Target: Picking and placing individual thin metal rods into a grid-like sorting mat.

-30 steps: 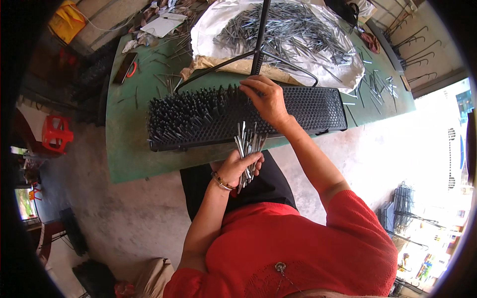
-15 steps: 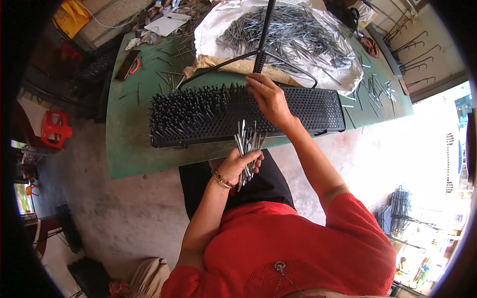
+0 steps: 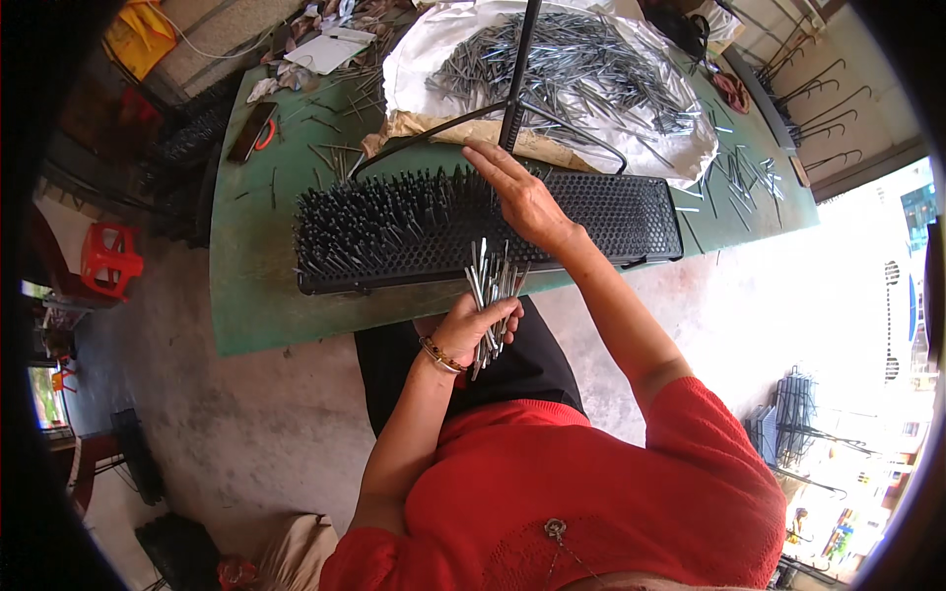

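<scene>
A bundle of thin metal rods (image 3: 489, 276) stands upright in my left hand (image 3: 471, 327), whose fingers are wrapped round it just off the table's near edge. My right hand (image 3: 530, 205) is over the middle of a long black perforated rack (image 3: 616, 222), beside a black upright post (image 3: 511, 126). Its fingers are stretched out flat; the thumb side is hidden from view. Dark rods (image 3: 365, 219) stand packed in the holes of the rack's left part. The holes to the right of my hand show no rods.
Behind the rack, a white sheet (image 3: 409, 74) on the green table (image 3: 261, 305) bears a large heap of loose metal rods (image 3: 581, 69). More rods (image 3: 744, 177) lie scattered at the right. A phone (image 3: 251, 133) and orange-handled scissors (image 3: 266, 134) lie far left. A red stool (image 3: 110, 258) stands left.
My right hand has shifted slightly left and its fingers have straightened from a more curled pose. The left hand and its bundle of rods have stayed in place.
</scene>
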The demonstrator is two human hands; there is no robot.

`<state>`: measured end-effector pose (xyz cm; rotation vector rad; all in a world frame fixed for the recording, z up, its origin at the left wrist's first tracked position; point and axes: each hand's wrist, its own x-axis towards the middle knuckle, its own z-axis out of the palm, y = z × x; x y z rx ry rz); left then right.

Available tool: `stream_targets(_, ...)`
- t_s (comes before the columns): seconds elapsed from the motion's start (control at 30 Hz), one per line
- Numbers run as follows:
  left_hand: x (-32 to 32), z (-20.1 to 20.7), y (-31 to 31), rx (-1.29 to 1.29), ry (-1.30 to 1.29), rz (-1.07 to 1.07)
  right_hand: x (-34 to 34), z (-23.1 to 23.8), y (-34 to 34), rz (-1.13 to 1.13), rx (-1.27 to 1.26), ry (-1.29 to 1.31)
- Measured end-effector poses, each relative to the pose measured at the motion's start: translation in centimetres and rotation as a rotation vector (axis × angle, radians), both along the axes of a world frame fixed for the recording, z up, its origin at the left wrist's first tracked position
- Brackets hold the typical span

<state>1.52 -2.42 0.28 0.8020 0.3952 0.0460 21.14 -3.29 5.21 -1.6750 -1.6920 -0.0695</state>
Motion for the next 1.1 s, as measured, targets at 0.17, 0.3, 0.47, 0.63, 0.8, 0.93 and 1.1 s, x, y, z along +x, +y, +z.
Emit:
stream_targets(0.17, 0.1, 0.1, 0.1, -0.004, 0.002, -0.002, 0.1, -0.5, 0.3, 0.057, -0.014, -0.078)
stream_targets(0.3, -0.2, 0.5, 0.2, -0.015, -0.004, 0.045, -0.3, 0.6, -1.1, -0.111, 0.208, 0.083)
stream_targets(0.47, -0.2, 1.2, 0.4, 0.013, -0.091, 0.120, -2.4, 1.8, -4.9, -0.246, -0.218, 0.484)
stream_targets(0.63, 0.6, 1.5, -0.4, 0.042, -0.080, 0.201, -2.6, 0.7, -6.6, -0.087, -0.398, 1.111)
stream_targets(0.8, 1.0, 1.4, -0.8, 0.043, -0.051, 0.256, -1.7, 0.5, -6.8, -0.066, -0.479, 1.137)
stream_targets(0.93, 1.1, 1.5, -0.5, 0.048, -0.026, 0.220, -1.3, 0.4, -6.6, 0.005, -0.538, 1.006)
stream_targets(1.1, 1.1, 1.6, -0.5, -0.106, 0.060, 0.258, 0.7, 1.4, -6.0, -0.110, -0.368, 1.042)
